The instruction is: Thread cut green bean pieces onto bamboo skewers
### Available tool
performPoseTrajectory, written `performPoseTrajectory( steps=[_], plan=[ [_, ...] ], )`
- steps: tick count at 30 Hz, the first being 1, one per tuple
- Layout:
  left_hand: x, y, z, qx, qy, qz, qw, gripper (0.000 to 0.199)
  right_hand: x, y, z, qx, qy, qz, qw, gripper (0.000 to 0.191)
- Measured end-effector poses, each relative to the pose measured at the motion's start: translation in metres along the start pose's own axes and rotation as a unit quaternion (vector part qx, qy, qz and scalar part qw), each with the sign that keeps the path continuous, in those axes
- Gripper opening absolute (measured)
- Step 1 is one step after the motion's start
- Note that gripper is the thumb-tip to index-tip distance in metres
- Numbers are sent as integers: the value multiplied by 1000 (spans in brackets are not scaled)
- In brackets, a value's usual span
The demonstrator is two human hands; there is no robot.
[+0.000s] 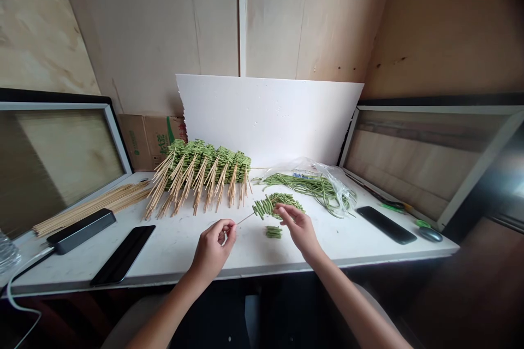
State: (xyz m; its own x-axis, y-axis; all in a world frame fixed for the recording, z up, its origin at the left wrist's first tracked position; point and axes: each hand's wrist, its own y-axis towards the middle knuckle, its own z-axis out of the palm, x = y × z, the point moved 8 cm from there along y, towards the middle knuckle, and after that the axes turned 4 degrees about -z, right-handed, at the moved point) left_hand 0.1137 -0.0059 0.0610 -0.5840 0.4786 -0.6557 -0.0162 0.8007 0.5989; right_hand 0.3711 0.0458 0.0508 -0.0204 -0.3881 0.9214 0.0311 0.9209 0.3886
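Between thumb and fingers, my left hand [215, 242] pinches the bare end of a thin wooden skewer [245, 219]. Short green bean pieces [262, 208] are threaded side by side on its far part. My right hand [298, 226] is at the tip end of that row, with thumb and index finger close together; whether a bean piece is between them is too small to tell. Behind the fingers lies a pile of cut bean pieces [290, 202]. A small separate group of pieces [273, 232] rests on the white table [319, 245] between my hands.
Stacked bean skewers [210, 166] stand at the back left, beside loose skewers [118, 196]. A black box [82, 230] and phone [123, 254] lie left. Long beans [301, 184] in plastic, another phone [386, 224] and a mouse [430, 234] are right.
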Motion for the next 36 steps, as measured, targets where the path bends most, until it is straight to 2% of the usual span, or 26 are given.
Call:
performPoseTrajectory(
  steps=[2, 4, 7, 10, 14, 17, 21, 25, 27, 30, 36],
  plan=[
    [5, 2, -2, -1, 4, -4, 1000, 19, -3, 5, -7, 31, -139, -55, 988, 29],
    [9, 3, -2, 2, 12, -4, 1000, 18, -10, 7, -12, 47, -249, -99, 962, 22],
    [14, 3, -1, 7, 24, -3, 1000, 17, -28, 6, -13, 80, -371, -109, 919, 16],
    [15, 2, 2, 12, 29, 0, 1000, 18, -38, 4, -10, 92, -422, -105, 896, 14],
    [16, 2, 3, 13, 37, 3, 999, 18, -38, 3, -7, 75, -419, -119, 897, 20],
    [16, 2, 3, 14, 39, 2, 999, 17, -38, 4, -6, 66, -383, -133, 912, 22],
    [19, 3, 3, 17, 34, -8, 999, 17, -34, 10, -15, 28, -285, -116, 951, 22],
    [20, 4, 2, 22, 22, -13, 999, 17, -26, 18, -30, -15, -168, -42, 985, 30],
    [19, 4, 3, 26, 17, -12, 999, 17, -23, 19, -32, -12, -104, 9, 994, 37],
    [14, 3, 4, 37, 9, -7, 999, 16, -17, 16, -25, 11, -1, 60, 998, 42],
    [2, 1, 5, 50, -6, 4, 999, 18, -12, 10, -18, -27, 156, 93, 983, 37]
  ],
)
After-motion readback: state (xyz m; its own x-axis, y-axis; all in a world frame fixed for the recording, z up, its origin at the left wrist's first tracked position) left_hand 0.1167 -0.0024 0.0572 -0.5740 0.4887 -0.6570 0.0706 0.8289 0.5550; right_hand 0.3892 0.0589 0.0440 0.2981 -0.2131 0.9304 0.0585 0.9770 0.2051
